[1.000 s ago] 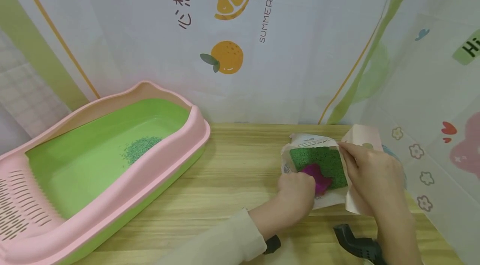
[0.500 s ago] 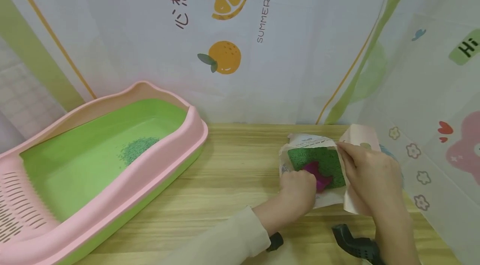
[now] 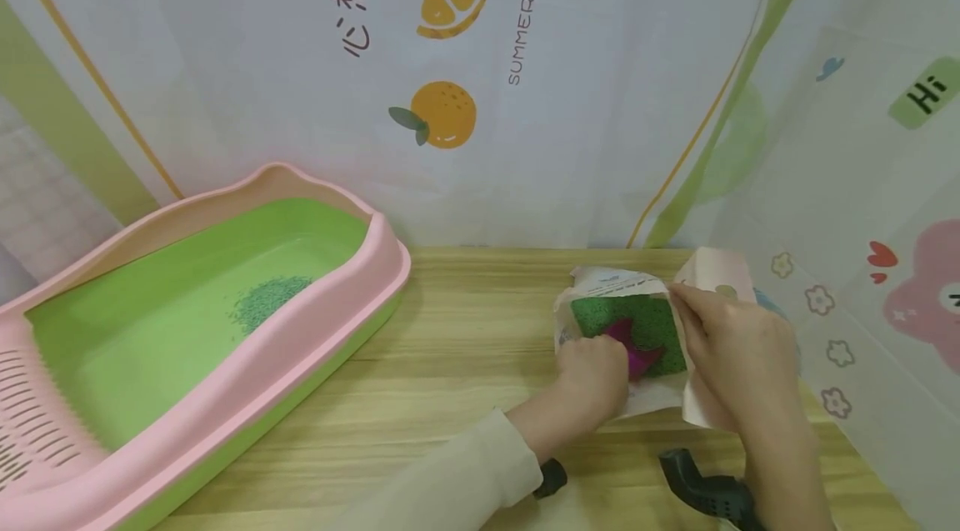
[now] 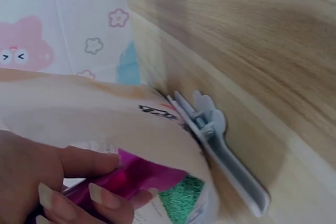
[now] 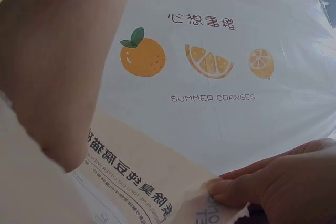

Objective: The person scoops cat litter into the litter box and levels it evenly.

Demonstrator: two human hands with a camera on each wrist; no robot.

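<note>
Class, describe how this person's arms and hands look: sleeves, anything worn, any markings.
On the left side, a plain cream sleeve ends short of the hand. The left hand is ungloved, with longish, rounded fingernails. The right forearm shows no sleeve, and the right hand is ungloved too. No jewellery or markings are visible.

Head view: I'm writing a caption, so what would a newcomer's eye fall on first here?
Probably the big pink-and-green tray at the picture's left, with a small patch of green granules on its floor. Next, toward the right, the magenta scoop in the mouth of an open bag, gripped by the left hand while the right hand pinches the bag's edge. Behind, the orange print stands out on the pale backdrop.
</note>
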